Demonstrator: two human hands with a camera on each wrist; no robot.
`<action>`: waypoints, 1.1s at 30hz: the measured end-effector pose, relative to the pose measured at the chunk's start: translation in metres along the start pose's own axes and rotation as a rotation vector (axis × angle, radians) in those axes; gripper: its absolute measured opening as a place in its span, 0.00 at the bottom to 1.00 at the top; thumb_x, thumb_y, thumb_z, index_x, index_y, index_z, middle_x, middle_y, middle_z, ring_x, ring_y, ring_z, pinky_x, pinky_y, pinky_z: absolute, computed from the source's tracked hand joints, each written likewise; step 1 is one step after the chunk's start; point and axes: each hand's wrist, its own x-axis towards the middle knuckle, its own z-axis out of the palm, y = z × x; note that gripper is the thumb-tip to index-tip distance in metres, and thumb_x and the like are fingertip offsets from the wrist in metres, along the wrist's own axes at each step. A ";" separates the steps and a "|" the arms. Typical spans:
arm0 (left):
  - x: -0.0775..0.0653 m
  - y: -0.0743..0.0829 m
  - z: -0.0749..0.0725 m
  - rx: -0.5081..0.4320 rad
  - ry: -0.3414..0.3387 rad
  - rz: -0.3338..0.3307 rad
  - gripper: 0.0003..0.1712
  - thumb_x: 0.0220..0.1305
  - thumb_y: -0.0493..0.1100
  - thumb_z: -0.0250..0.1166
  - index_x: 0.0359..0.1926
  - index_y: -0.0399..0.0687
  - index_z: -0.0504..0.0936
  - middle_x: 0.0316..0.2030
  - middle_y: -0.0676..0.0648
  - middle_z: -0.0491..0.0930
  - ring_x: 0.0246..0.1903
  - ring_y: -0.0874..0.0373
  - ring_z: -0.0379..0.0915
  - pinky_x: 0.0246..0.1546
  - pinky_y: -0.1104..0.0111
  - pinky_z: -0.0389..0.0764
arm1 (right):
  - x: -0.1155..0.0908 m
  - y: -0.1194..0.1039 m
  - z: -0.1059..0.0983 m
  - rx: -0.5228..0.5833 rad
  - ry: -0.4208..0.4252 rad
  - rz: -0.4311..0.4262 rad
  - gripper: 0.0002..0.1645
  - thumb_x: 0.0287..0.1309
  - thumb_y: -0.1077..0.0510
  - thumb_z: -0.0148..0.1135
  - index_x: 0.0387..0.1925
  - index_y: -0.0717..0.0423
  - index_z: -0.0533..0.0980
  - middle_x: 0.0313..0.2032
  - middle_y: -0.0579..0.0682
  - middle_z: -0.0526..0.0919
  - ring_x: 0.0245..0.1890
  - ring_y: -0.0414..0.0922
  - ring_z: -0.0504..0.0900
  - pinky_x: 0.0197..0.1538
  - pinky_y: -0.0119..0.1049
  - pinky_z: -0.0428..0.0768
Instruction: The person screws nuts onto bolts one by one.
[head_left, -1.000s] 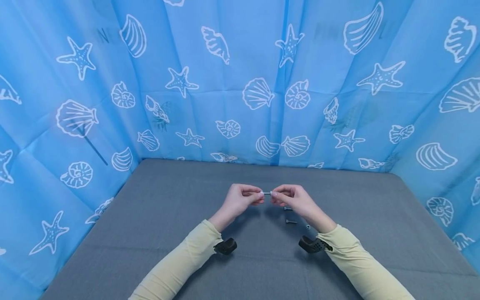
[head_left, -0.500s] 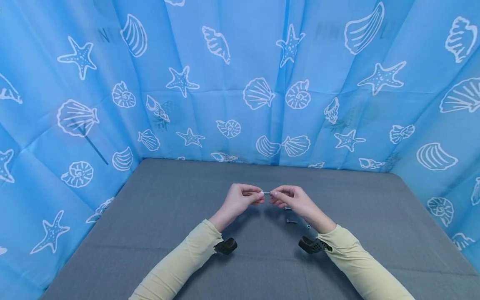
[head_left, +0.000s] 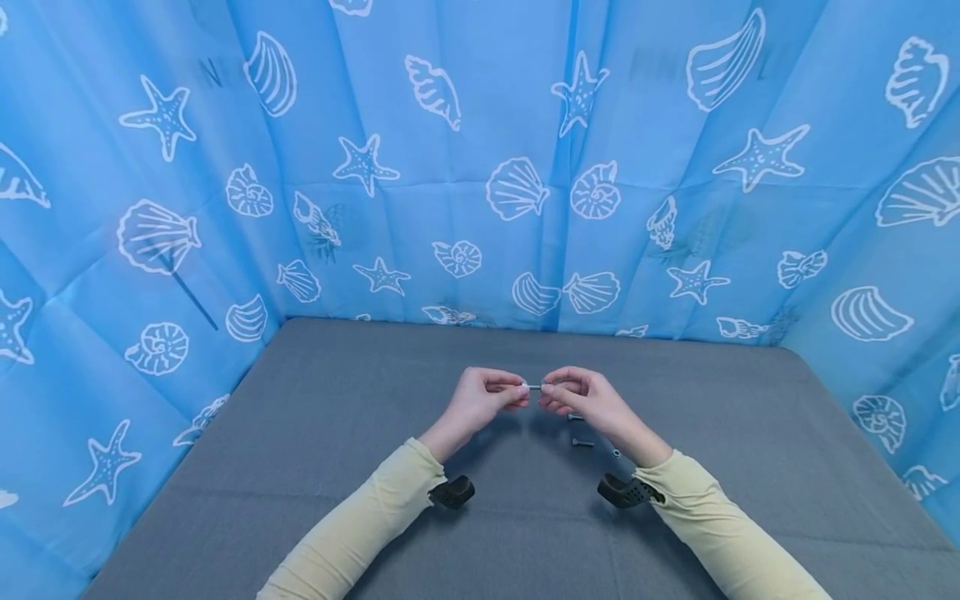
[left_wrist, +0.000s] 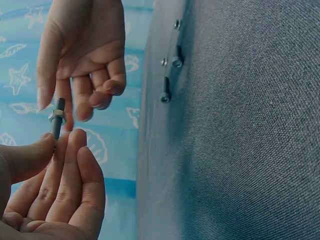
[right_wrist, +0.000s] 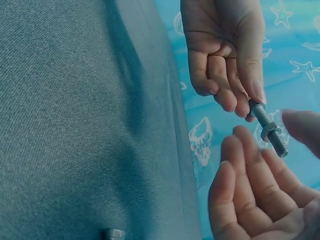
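Thumb and fingers of my left hand (head_left: 483, 400) pinch a metal bolt (right_wrist: 262, 116) at its head, which they partly cover. The bolt points across toward my right hand (head_left: 592, 400). A hex nut (right_wrist: 270, 130) sits around the threaded shank, with the bolt's tip sticking out past it. My right hand is spread about the nut end: in the right wrist view the thumb (right_wrist: 304, 129) stands off to one side of the nut, and the other fingers lie relaxed on the other side. Both hands are raised above the grey table (head_left: 360, 500).
Two more bolts, one nearer (head_left: 582, 443) and one farther (head_left: 576, 417), lie on the table below my right hand. Two loose nuts, one (left_wrist: 163, 61) and another (left_wrist: 177, 24), lie beside them. A blue curtain (head_left: 465, 125) with white shells surrounds the table's back and sides.
My right thumb and forefinger have shifted slightly at the nut end and now stand wider apart. My left hand holds the bolt in the same place throughout.
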 end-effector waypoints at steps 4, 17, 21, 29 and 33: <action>0.000 0.000 0.000 -0.005 -0.010 -0.002 0.12 0.63 0.32 0.63 0.44 0.25 0.81 0.35 0.34 0.84 0.37 0.47 0.83 0.41 0.57 0.84 | 0.000 0.000 0.000 0.018 -0.008 -0.022 0.21 0.65 0.60 0.60 0.52 0.72 0.69 0.40 0.63 0.83 0.45 0.60 0.81 0.49 0.59 0.77; 0.001 -0.005 -0.001 -0.017 -0.015 0.007 0.10 0.63 0.32 0.63 0.43 0.26 0.82 0.35 0.35 0.84 0.37 0.46 0.83 0.44 0.51 0.81 | -0.001 0.001 0.002 0.017 -0.008 -0.009 0.20 0.65 0.60 0.60 0.52 0.71 0.70 0.40 0.64 0.83 0.45 0.62 0.80 0.49 0.56 0.79; 0.002 -0.005 -0.001 -0.011 -0.018 0.004 0.11 0.63 0.32 0.63 0.44 0.25 0.81 0.35 0.35 0.84 0.38 0.46 0.83 0.44 0.51 0.81 | 0.000 0.001 0.002 -0.016 -0.002 0.010 0.20 0.65 0.56 0.60 0.49 0.71 0.73 0.39 0.63 0.84 0.43 0.60 0.82 0.49 0.58 0.78; 0.015 -0.027 -0.003 -0.036 -0.009 0.003 0.12 0.62 0.33 0.64 0.43 0.27 0.82 0.34 0.37 0.84 0.36 0.48 0.83 0.43 0.50 0.81 | -0.001 0.002 0.002 0.016 -0.003 -0.015 0.20 0.66 0.58 0.59 0.53 0.68 0.70 0.40 0.63 0.83 0.44 0.57 0.82 0.49 0.58 0.78; 0.018 -0.033 -0.003 -0.027 -0.002 0.008 0.12 0.61 0.36 0.66 0.42 0.31 0.84 0.33 0.41 0.85 0.34 0.52 0.84 0.43 0.52 0.82 | 0.000 0.002 0.003 -0.003 0.005 -0.014 0.19 0.66 0.58 0.59 0.50 0.70 0.72 0.41 0.64 0.83 0.42 0.51 0.83 0.49 0.56 0.78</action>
